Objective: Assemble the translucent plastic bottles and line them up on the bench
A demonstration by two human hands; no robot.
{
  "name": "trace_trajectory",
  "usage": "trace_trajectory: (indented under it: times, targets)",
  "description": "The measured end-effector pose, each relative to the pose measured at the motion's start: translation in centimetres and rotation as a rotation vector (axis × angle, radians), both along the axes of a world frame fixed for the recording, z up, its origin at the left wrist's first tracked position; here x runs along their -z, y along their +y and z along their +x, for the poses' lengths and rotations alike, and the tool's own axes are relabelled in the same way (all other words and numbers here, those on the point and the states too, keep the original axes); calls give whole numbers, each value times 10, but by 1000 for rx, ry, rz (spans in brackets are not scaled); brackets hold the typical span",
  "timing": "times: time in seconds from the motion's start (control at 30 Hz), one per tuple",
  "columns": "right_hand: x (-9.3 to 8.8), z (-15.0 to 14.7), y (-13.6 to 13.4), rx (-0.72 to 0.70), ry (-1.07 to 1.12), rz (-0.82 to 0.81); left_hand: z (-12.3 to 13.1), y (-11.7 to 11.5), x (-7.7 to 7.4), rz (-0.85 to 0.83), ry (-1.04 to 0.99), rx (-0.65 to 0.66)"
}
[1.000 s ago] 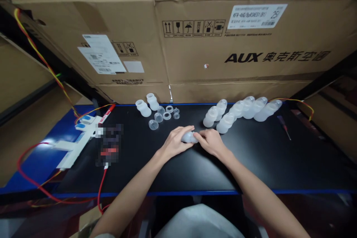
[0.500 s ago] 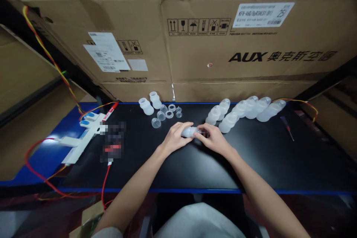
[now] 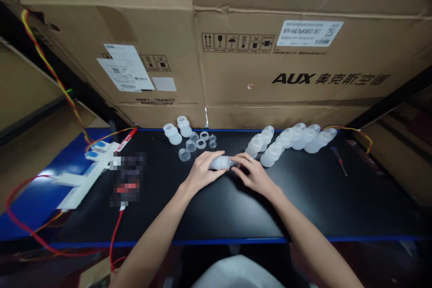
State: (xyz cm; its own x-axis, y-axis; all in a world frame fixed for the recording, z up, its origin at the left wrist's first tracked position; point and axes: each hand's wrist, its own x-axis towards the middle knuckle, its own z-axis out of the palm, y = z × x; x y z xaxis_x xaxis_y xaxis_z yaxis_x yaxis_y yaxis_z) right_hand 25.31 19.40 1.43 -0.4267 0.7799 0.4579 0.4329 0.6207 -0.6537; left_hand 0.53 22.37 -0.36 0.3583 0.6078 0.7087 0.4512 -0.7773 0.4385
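Observation:
A small milky baby bottle (image 3: pixel 220 162) lies sideways above the black table, its top end to the right. My left hand (image 3: pixel 201 170) is wrapped round the body of this bottle. At the top end, the thumb and fingers of my right hand (image 3: pixel 251 171) close on the teat end, which they partly hide. Left of my hands stand two bottles without tops (image 3: pixel 173 134). Beside them lie clear dome caps (image 3: pixel 184 155), white rings (image 3: pixel 201 144) and clear teats (image 3: pixel 212 141). Several capped bottles (image 3: pixel 272 155) stand in slanting rows on the right.
Large cardboard boxes (image 3: pixel 236 76) form a wall behind the table (image 3: pixel 216 216). A screwdriver (image 3: pixel 339 162) lies at the right. On the left are a white power strip (image 3: pixel 91 175), a red marker (image 3: pixel 126 140), a blurred-out item (image 3: pixel 128 180) and red cables (image 3: pixel 116 229).
The fingers of my right hand have straightened a little at the bottle's top end. My view has tilted slightly upward and to the right. The bottle stays between both hands.

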Motion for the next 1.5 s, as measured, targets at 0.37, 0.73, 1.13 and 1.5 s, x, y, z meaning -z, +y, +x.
trace_trajectory:
  times: [0.37, 0.73, 1.13, 1.5]
  targets:
    - [-6, 0, -7, 78, -219, 56, 16, -9, -2, 80, 18, 76]
    - [17, -19, -1, 121, 333, -553, 26, -10, -4, 251, 10, 34]
    - [7, -14, -13, 186, 24, 96, 35, -23, 3, 103, -45, 96]
    - [6, -23, -14, 535, 176, 303, 43, -19, 0, 102, -67, 36]
